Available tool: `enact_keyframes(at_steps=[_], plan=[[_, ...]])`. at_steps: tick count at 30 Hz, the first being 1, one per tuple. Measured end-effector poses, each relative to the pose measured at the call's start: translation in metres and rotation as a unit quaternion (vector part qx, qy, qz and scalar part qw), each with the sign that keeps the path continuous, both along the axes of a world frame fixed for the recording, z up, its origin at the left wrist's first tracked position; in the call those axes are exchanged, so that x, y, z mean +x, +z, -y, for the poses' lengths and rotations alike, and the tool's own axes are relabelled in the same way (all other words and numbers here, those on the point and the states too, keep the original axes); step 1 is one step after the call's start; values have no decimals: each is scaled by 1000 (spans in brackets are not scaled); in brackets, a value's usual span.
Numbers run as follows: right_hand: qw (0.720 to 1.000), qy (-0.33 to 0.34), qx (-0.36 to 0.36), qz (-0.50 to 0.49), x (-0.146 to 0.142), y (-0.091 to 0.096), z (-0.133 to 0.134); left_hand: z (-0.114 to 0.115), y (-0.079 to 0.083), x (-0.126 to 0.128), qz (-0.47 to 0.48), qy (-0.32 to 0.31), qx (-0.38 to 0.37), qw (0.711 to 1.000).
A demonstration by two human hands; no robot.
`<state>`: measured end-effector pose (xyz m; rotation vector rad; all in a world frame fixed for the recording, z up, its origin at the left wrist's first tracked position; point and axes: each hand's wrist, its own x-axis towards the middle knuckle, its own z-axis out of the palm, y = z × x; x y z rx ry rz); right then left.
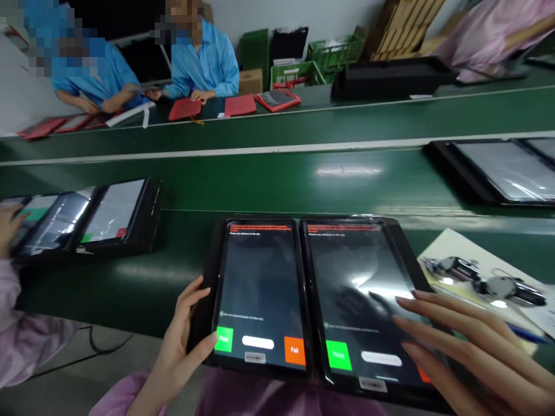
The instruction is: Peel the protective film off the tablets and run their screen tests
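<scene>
Two tablets lie side by side in front of me: the left tablet (262,283) and the right tablet (347,289), set in a black tray (200,309). Both dark screens show red and white text at the top and a green button; the left one has a full orange "Fail" button. My left hand (182,341) is at the tray's left edge, fingers stretched out, its thumb at the green button. Over the right tablet's right side, my right hand (485,346) is spread with nothing in it, partly covering that screen's orange button. Whether its fingertips touch the glass, I cannot tell.
More tablets in black trays lie at left (115,211) and right (511,170). Shiny metal items (489,283) and a blue pen (526,333) lie on papers at right. Across the green belt (260,179), people in blue handle red cases (240,105). Another person's hand (6,228) reaches in left.
</scene>
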<state>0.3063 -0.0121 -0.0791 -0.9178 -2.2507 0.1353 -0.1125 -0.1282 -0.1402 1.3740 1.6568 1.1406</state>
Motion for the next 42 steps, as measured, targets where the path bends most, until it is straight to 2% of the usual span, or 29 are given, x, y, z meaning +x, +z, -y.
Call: enact_keyframes(at_steps=[4, 6, 10, 13, 17, 20, 22, 24, 26, 27, 29, 32, 35, 38, 42], plan=[[998, 62, -8, 26, -11, 10, 0, 1, -1, 5, -40, 17, -28, 999], [993, 91, -10, 72, -11, 6, 3, 1, -2, 6, -49, 24, -32, 998], [969, 156, 38, 189, -17, -6, 11, 1, -2, 8, -51, 26, -33, 998], [969, 155, 24, 190, -19, -4, 11, 5, -2, 9, -56, 25, -38, 997], [985, 101, -18, 135, -14, 13, -8, 7, -1, -1, -71, 4, -42, 997], [992, 54, -18, 113, -21, 21, -48, -24, 13, -15, -87, -39, 4, 995], [992, 29, -22, 120, -34, 19, -81, -66, 28, -20, -118, -68, 72, 988], [989, 5, -20, 149, -51, 12, -112, -113, 41, -18, -198, -106, 112, 968], [984, -9, -3, 179, -65, 7, -130, -150, 49, -11, -283, -119, 115, 945], [982, -9, 8, 187, -69, 5, -133, -162, 51, -8, -320, -120, 112, 933], [982, 11, 20, 189, -71, 7, -129, -168, 52, -6, -361, -127, 106, 918], [983, 44, 15, 178, -63, 11, -114, -154, 51, -11, -359, -164, 117, 911], [988, 16, 23, 152, -57, 11, -111, -147, 53, -17, -361, -145, 140, 911], [989, -7, 33, 146, -60, 6, -121, -157, 53, -17, -384, -129, 147, 902], [984, 0, 36, 174, -68, -3, -131, -171, 47, -13, -413, -136, 152, 888]])
